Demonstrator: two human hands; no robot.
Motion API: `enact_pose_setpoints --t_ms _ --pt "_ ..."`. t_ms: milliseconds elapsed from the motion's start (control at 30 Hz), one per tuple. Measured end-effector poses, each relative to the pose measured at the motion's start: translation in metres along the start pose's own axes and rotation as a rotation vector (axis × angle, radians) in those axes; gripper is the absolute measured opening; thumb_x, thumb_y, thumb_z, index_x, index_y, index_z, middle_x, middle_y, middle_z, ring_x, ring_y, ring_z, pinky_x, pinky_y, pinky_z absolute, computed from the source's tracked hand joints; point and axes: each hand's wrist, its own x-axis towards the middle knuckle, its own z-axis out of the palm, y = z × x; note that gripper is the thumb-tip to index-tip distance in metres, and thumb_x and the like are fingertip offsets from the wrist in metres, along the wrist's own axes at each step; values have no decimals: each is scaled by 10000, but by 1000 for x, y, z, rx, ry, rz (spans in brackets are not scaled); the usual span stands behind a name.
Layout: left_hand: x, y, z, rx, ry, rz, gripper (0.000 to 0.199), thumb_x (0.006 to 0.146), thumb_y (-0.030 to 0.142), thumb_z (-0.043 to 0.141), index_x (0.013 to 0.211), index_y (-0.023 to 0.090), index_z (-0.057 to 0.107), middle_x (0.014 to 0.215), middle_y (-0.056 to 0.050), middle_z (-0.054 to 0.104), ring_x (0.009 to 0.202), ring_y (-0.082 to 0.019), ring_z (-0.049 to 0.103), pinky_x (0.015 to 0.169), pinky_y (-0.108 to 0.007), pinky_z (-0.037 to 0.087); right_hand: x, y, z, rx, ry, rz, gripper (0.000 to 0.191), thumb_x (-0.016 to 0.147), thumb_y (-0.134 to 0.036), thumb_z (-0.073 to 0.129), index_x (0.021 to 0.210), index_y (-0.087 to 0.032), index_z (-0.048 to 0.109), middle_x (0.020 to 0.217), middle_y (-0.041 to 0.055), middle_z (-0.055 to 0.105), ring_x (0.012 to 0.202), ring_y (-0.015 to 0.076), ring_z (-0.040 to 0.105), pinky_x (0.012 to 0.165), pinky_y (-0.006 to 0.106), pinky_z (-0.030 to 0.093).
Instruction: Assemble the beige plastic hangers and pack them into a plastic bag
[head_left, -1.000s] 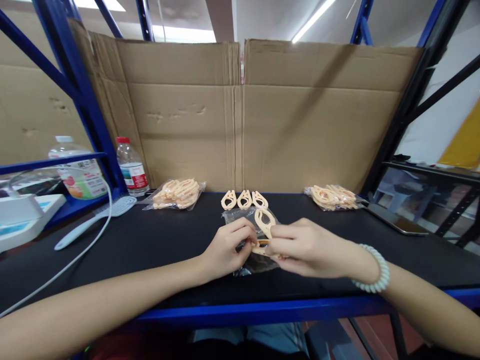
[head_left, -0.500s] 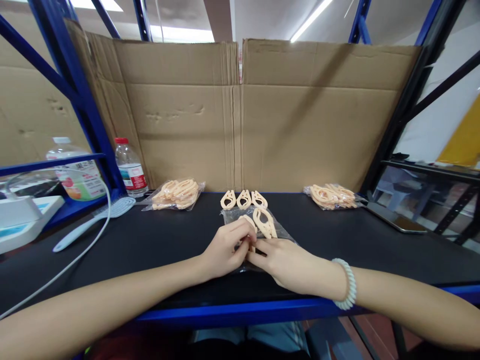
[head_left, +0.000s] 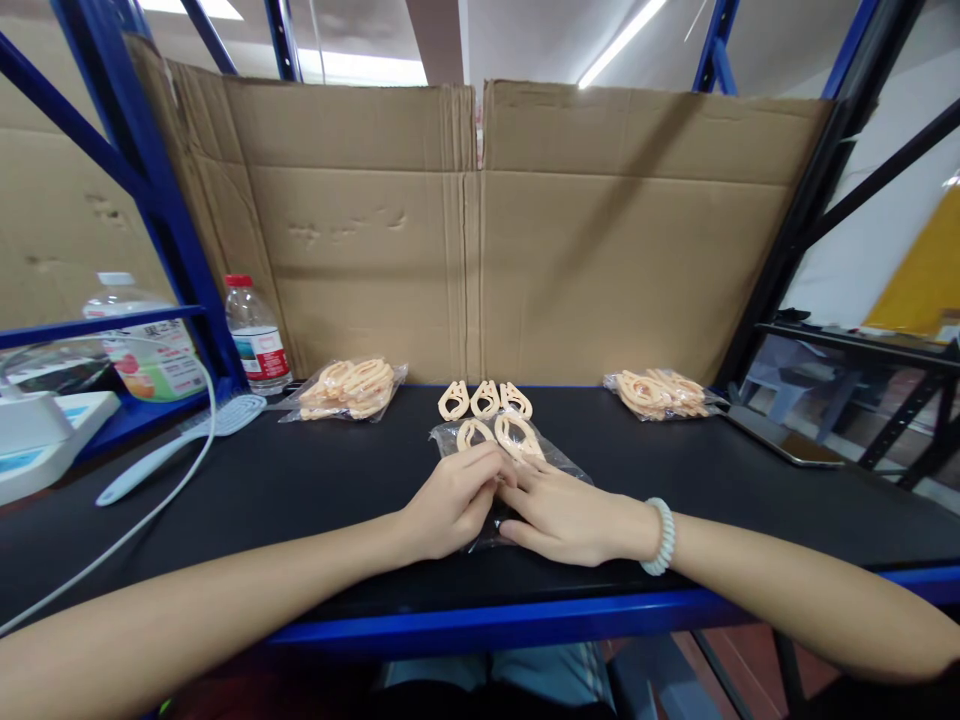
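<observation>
A clear plastic bag (head_left: pixel 562 463) lies on the black table in front of me, with two beige clips, one on the left (head_left: pixel 475 434) and one on the right (head_left: pixel 516 434), showing through its film. My left hand (head_left: pixel 459 500) is closed at the bag's near part, its fingertips pinched together; what they pinch is hidden. Against it, my right hand (head_left: pixel 566 515) lies over the bag's right part, fingers spread and pointing left, touching the left fingertips. Just behind the bag, three loose beige clips (head_left: pixel 485 399) lie in a row.
Filled bags of beige clips lie at the back left (head_left: pixel 349 389) and back right (head_left: pixel 660 393). At the left are a red-capped bottle (head_left: pixel 259 340), a pale blue brush (head_left: pixel 161 462) and a white cable. A dark tablet (head_left: pixel 784 437) lies far right. Cardboard (head_left: pixel 600 240) walls the back.
The clips in the bag now lie flatter side by side, both under the film. My right hand has shifted slightly left, its fingers more spread over the bag. My left hand has barely moved.
</observation>
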Motion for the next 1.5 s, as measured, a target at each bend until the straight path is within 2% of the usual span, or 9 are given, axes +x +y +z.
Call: enact_pose_setpoints --t_ms 267,367,667,800,900,1000,1100,1200,1500 --pt "7 -32 -8 146 501 -612 390 724 147 503 1112 187 498 1185 -86 493 1184 -254 394 1044 -444 281 0 -1 -1 24 -68 56 596 954 -383 347 1467 -134 174 1504 173 215 1402 280 126 1123 522 119" --pt "9 -49 -8 -38 480 -901 466 667 125 509 1131 166 514 1234 -112 459 1242 -268 369 1071 -434 263 -2 -5 -4 39 -92 57 594 952 -388 351 1467 -139 192 1501 159 234 1402 271 136 1133 496 111" --pt "7 -53 0 -118 257 -723 553 601 129 464 1150 166 521 1273 -96 502 1252 -263 394 1076 -423 281 -3 -19 2 71 -56 98 699 929 -490 368 1446 -42 221 1498 216 198 1394 298 162 1125 469 199" --pt "4 -44 4 114 149 -650 496 657 163 450 1146 190 525 1333 -89 461 1325 -261 283 1109 -478 186 -5 -20 -7 68 99 -9 445 919 -387 443 1218 -75 549 1198 190 594 1139 250 539 953 386 437" --pt "4 -35 5 174 64 -667 479 705 167 416 1171 224 506 1363 -73 446 1336 -273 263 1088 -566 148 0 8 -25 168 324 -104 309 929 -251 399 818 -147 668 712 45 677 681 128 631 680 248 501" --pt "3 -31 4 196 24 -659 472 730 166 399 1185 254 491 1355 -69 462 1323 -286 294 1054 -637 123 12 69 -35 118 509 147 303 918 -192 374 871 -153 671 772 41 683 702 128 627 692 261 502" --pt "1 -31 4 220 -24 -642 432 748 172 402 1156 264 510 1366 -69 454 1319 -286 315 1037 -664 124 23 133 -25 -63 304 192 532 797 -29 417 1298 -190 499 1337 110 500 1200 210 482 928 370 452" --pt "0 -33 4 258 -95 -630 391 754 172 414 1113 262 542 1382 -69 440 1331 -287 300 1027 -667 150 25 168 -6 -209 13 196 789 697 89 379 1395 -279 375 1507 93 241 1343 243 303 1023 427 365" --pt "0 -34 3 324 -160 -599 367 799 214 398 1129 269 548 1387 -76 433 1341 -284 283 1026 -652 170 24 166 -3 -251 -53 174 610 844 35 331 1356 -282 423 1513 76 233 1382 251 214 1006 427 369"
